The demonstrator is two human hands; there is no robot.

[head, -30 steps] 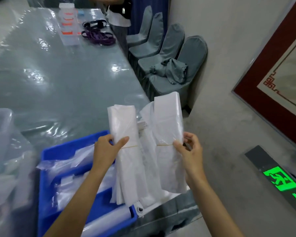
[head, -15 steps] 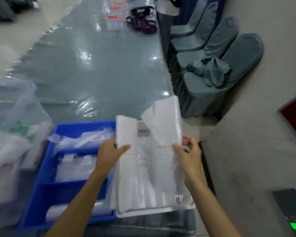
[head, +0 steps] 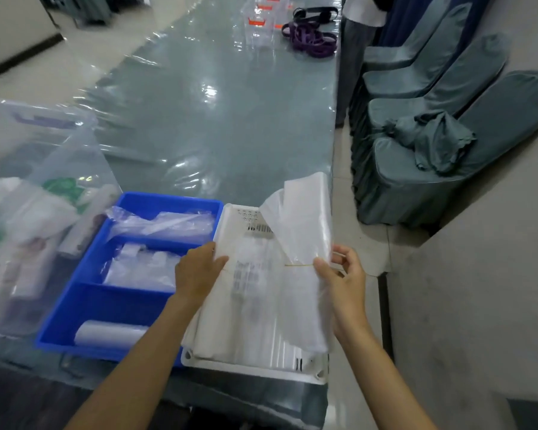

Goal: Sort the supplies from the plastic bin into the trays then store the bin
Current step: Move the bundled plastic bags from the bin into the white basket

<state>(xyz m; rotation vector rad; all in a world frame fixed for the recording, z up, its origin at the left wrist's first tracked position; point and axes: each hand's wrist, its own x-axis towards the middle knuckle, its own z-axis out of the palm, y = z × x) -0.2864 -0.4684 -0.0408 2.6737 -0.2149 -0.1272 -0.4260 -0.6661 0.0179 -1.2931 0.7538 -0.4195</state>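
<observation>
Now both hands are holding a bundle of translucent plastic bags (head: 295, 243) upright over the white tray (head: 255, 369), which is sitting at the near right corner of the bench (head: 218, 119). The left hand (head: 196, 271) is gripping the bundle's left fold with the thumb in front, and the right hand (head: 342, 274) is pinching its right fold at a thin yellow rubber band (head: 298, 265) that is wrapping the bags. The bundle's lower end is hanging down into the white tray. Just beside it on the left, touching the white tray, the blue divided tray (head: 84, 305) is carrying loose clear bags (head: 165, 223) in its far compartment, small packets (head: 140, 268) in the middle one and a white roll (head: 109, 333) in the near one. Further left, the clear plastic bin (head: 22, 187) is holding more wrapped supplies, blurred through its wall. Grey covered chairs (head: 448, 119) are lining the wall on the right.
</observation>
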